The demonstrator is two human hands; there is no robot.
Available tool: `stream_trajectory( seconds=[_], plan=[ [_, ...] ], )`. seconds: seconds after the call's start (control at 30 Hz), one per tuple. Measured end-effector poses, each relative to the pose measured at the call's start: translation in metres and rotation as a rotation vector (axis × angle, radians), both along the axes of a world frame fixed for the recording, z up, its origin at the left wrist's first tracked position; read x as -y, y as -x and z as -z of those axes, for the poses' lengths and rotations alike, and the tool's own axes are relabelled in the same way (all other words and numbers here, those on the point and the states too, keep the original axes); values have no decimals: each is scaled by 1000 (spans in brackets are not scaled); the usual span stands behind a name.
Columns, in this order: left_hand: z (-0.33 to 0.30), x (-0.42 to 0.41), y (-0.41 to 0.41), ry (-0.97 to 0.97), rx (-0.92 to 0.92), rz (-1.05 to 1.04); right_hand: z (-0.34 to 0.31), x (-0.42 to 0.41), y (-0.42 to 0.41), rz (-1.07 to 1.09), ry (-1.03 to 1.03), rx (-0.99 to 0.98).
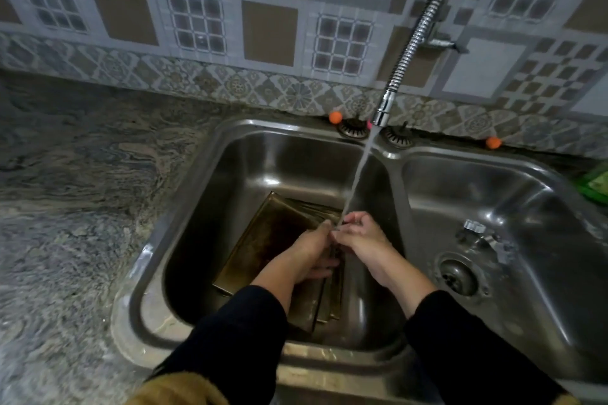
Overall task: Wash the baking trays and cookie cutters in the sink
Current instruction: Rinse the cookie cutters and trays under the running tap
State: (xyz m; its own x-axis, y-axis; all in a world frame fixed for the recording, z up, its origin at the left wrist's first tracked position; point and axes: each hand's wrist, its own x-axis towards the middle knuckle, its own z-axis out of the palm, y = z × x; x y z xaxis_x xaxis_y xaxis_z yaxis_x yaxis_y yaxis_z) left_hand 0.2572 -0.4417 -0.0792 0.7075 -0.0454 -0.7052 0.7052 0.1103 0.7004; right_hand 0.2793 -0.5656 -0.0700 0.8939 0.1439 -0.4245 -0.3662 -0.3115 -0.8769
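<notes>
Several dark, stained baking trays [263,240] lie stacked in the left basin of the steel double sink [197,207]. Both my hands are over them under the running water [357,174] from the flexible faucet [383,108]. My left hand [312,240] and my right hand [360,233] meet fingertip to fingertip and pinch a small metal cookie cutter [336,227] between them; it is mostly hidden by the fingers. More cookie cutters [483,237] lie in the right basin near its drain [457,276].
Marbled stone counter [65,207] spreads to the left of the sink. A tiled wall runs behind. Two small orange balls [335,117] sit on the sink's back ledge. A green packet [597,182] shows at the right edge.
</notes>
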Motion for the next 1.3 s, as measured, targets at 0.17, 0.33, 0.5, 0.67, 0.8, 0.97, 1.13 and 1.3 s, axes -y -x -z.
stream_trajectory(
  seconds=[0.17, 0.33, 0.5, 0.67, 0.8, 0.97, 1.13, 1.3],
  plan=[
    [-1, 8, -5, 238, 95, -369, -9, 17, 7, 84, 28, 65],
    [-4, 8, 2, 223, 171, -418, -7, 25, 18, 66, 14, 135],
    [-5, 5, 10, 148, 288, -435, -13, 19, 20, -3, 3, 76],
    [-15, 1, 19, 105, 382, -349, -15, 10, 18, -172, 301, 281],
    [-20, 1, 20, 117, 361, -329, -17, 13, 18, -283, 600, 683],
    [-28, 14, 21, 47, 381, -296, -26, 37, 17, -426, 834, 866],
    [-29, 58, 7, -321, 560, -64, -40, 90, 8, -361, 940, 881],
    [-26, 123, -14, -822, 728, 400, -24, 173, -14, -138, 873, 653]
  ],
)
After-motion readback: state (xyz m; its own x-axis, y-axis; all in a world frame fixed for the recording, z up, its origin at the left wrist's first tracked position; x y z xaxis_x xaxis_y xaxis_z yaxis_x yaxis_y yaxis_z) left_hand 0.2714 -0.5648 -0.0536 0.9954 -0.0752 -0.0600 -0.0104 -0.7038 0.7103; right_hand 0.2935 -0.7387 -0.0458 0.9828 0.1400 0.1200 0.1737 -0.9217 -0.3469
